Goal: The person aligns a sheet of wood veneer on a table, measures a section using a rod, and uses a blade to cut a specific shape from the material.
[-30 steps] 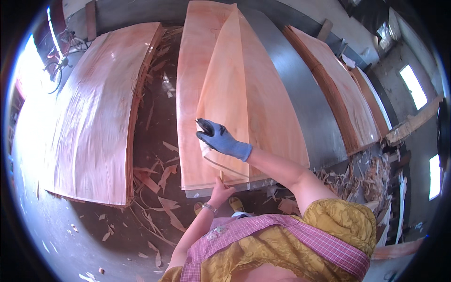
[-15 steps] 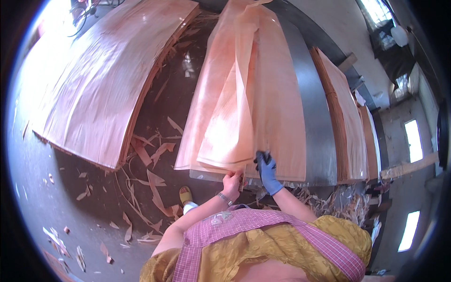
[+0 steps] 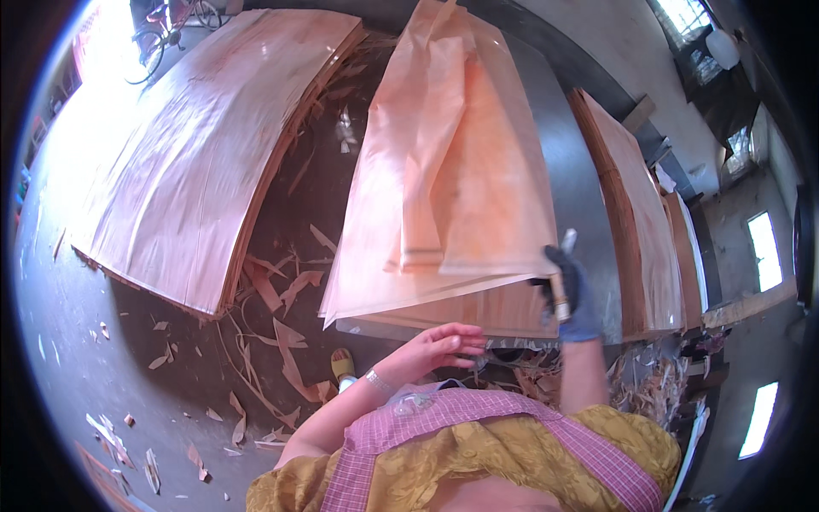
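Note:
A stack of thin pinkish-tan wood veneer (image 3: 503, 196) lies in front of me, its loose upper sheets folded over and rippled. The near edge of the top veneer is raised at the right, above another sheet (image 3: 503, 309). My right hand (image 3: 573, 290), in a blue and black glove, is closed around a slim tan-and-white stick-like tool (image 3: 560, 294) at the raised corner. Whether those fingers also pinch the veneer is hidden. My bare left hand (image 3: 439, 348) is open near the stack's front edge, fingers stretched rightward, holding nothing.
At the left a large veneer stack (image 3: 205, 162) lies on the dark floor. Further stacks (image 3: 627, 205) stand at the right, beyond a smooth grey surface (image 3: 572, 171). Veneer scraps (image 3: 290, 358) litter the floor, with more shavings (image 3: 648, 375) at the right. A bicycle (image 3: 171, 34) stands far left.
My left hand has come off the veneer edge and opened. My right hand has moved right with the tool. The top sheets have shifted, and their near right edge has lifted.

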Demonstrator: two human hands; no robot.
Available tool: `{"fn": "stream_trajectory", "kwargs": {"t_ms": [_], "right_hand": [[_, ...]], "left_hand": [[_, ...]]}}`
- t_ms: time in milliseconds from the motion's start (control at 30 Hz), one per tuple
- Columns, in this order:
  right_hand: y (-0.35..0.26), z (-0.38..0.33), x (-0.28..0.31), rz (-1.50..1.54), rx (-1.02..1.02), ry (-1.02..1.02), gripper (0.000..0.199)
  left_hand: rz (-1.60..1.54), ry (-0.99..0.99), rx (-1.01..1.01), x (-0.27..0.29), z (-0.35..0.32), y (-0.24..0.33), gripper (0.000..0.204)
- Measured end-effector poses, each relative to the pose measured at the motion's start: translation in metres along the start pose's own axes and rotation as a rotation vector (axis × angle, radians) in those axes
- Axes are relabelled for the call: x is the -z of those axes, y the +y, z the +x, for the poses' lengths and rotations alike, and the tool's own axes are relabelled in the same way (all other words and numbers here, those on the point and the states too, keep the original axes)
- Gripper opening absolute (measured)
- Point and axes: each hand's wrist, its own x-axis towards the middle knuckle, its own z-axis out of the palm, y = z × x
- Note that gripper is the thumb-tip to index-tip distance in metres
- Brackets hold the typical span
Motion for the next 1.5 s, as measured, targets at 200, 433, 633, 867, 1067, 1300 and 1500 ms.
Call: {"fn": "stream_trajectory", "kwargs": {"t_ms": [200,433,633,867,1067,1300,1500], "right_hand": [[0.029,0.096,0.186,0.054,-0.055,-0.064,0.023],[0.129,0.17,0.362,0.378,-0.097,-0.206,0.03],[0.268,0.142,0.511,0.324,-0.014,0.15,0.017],[0.329,0.141,0.584,-0.022,-0.088,0.127,0.031],[0.363,0.289,0.58,-0.19,0.037,0.118,0.062],[0.342,0.278,0.62,-0.262,-0.139,0.186,0.048],[0.444,0.167,0.63,-0.844,0.209,0.492,0.042]], "left_hand": [[-0.357,0.33,-0.422,0.036,-0.006,-0.07,0.098],[-0.374,0.916,-1.043,0.066,-0.025,-0.119,0.069],[-0.078,1.162,-0.936,0.041,-0.045,-0.209,0.048],[0.118,1.375,-0.848,0.062,0.032,-0.24,0.037],[0.177,1.552,-0.828,0.131,0.143,-0.174,0.017],[0.028,1.615,-0.631,0.14,0.203,-0.188,0.017],[0.05,1.575,-0.805,0.155,0.169,-0.203,0.022]]}}
